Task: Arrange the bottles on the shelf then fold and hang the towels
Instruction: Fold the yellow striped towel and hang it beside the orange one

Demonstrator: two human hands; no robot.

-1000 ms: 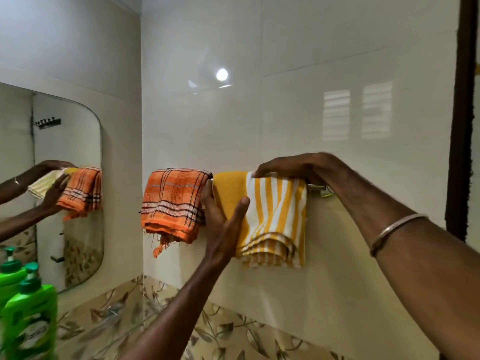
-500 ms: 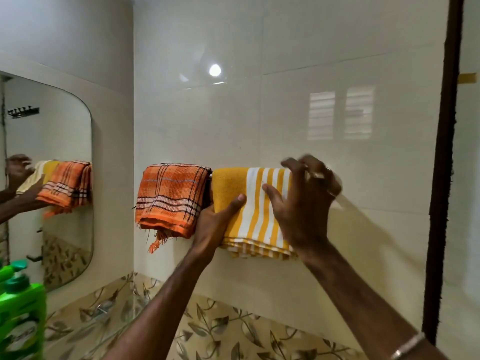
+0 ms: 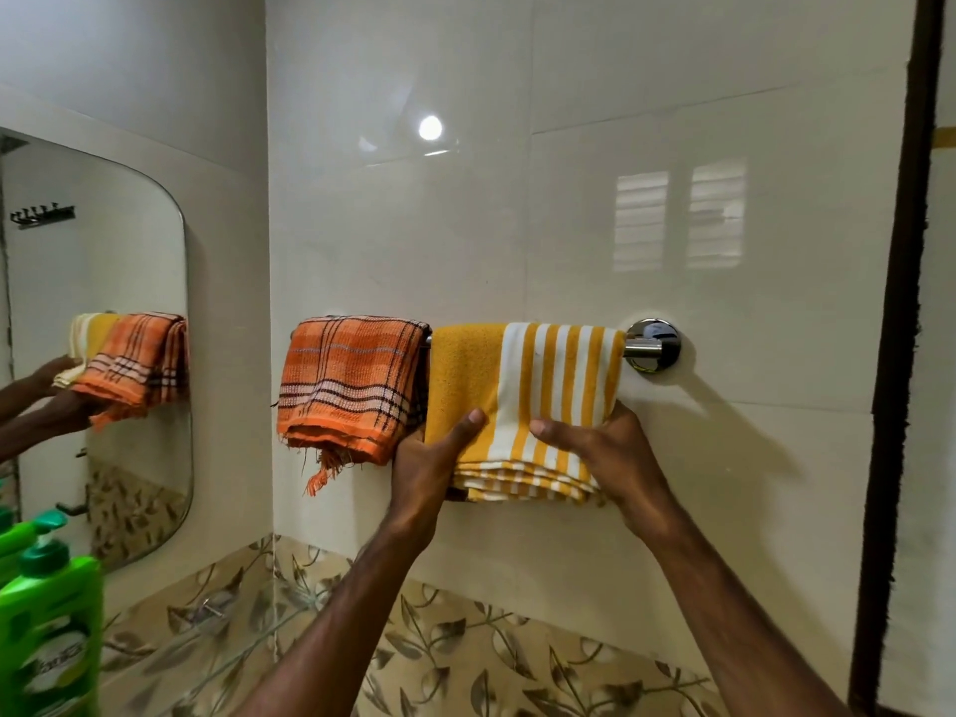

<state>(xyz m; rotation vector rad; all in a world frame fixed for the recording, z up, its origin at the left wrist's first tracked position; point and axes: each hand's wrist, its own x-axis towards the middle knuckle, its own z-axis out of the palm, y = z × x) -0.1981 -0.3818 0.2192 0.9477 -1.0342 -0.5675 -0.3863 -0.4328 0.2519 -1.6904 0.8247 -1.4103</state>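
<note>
A folded yellow and white striped towel (image 3: 538, 385) hangs over a chrome towel bar (image 3: 646, 348) on the white tiled wall. To its left on the same bar hangs a folded orange plaid towel (image 3: 352, 385) with a frayed lower corner. My left hand (image 3: 429, 468) grips the striped towel's lower left edge, thumb on the front. My right hand (image 3: 600, 452) grips its lower right edge the same way. A green pump bottle (image 3: 49, 623) stands at the bottom left, with a second green bottle partly visible behind it.
A rounded mirror (image 3: 103, 282) on the left wall reflects both towels and my hands. A band of leaf-patterned tiles (image 3: 465, 654) runs below the white tiles. A dark door frame (image 3: 895, 354) stands at the right edge.
My right hand has come down from the top right of the bar to the striped towel's lower right edge. My left hand slid down to the lower left edge. The bar's right mount now shows.
</note>
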